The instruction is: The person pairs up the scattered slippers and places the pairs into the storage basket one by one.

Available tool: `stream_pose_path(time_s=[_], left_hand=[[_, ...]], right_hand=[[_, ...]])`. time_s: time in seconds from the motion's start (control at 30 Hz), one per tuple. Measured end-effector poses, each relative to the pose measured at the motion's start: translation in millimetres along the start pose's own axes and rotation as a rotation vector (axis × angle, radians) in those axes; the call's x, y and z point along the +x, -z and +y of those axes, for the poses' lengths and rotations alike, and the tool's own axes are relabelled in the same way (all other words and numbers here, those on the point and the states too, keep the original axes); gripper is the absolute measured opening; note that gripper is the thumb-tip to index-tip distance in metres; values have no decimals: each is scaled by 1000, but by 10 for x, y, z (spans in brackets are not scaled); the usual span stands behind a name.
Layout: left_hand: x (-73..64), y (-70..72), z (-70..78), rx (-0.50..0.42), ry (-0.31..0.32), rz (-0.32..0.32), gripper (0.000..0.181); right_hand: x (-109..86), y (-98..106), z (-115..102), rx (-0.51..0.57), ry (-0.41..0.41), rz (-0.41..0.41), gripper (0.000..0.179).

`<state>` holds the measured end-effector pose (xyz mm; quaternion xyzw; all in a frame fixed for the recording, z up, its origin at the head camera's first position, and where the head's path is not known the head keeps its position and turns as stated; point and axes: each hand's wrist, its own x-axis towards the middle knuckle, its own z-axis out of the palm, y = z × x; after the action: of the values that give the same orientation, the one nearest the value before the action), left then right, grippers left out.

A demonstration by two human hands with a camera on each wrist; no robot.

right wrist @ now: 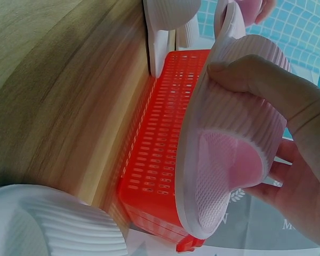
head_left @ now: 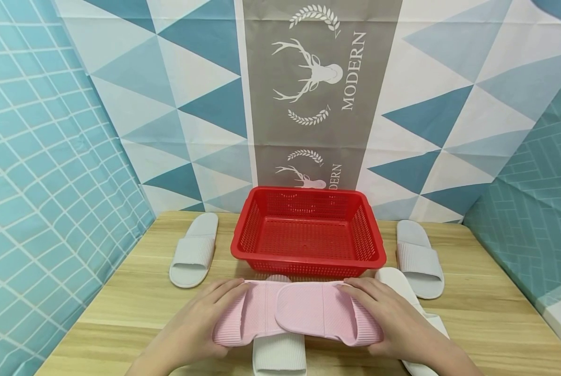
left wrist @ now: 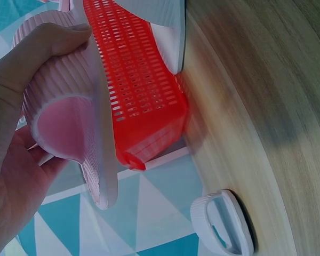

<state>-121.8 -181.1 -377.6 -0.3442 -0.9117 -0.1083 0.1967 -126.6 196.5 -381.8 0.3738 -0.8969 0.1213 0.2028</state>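
Observation:
Two pink slippers with ribbed straps are held above the table, one in each hand. My left hand (head_left: 200, 321) grips the left pink slipper (head_left: 261, 308) by its strap, thumb on the sole side in the left wrist view. Around the strap of the right pink slipper (head_left: 304, 308) my right hand (head_left: 390, 321) curls the same way. The plain ends of the two meet in the middle, the right one overlapping the left. Below them lies a white slipper (head_left: 280, 355), its middle hidden by the pink pair.
A red perforated basket (head_left: 308, 269) stands behind the pink pair near the patterned backdrop. One light grey slipper (head_left: 193, 253) lies left of it, another grey slipper (head_left: 419, 261) right. A further white slipper (head_left: 398, 284) sits partly behind my right hand on the wooden table (head_left: 120, 313).

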Motion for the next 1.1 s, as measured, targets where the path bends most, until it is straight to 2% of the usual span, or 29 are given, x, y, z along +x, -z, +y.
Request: stream_pose_path(time_s=[0.2, 0.5, 0.73, 1.1], left_hand=[[9, -1, 0, -10, -7, -1, 108], [11, -17, 7, 4, -34, 32, 108], [4, -9, 35, 4, -7, 4, 104], [15, 5, 51, -11, 10, -19, 106]], right_hand=[[-3, 4, -7, -12, -5, -7, 114], [4, 3, -6, -13, 7, -7, 115], [6, -6, -15, -11, 19, -4, 114], [15, 3, -39, -16, -18, -50, 113]])
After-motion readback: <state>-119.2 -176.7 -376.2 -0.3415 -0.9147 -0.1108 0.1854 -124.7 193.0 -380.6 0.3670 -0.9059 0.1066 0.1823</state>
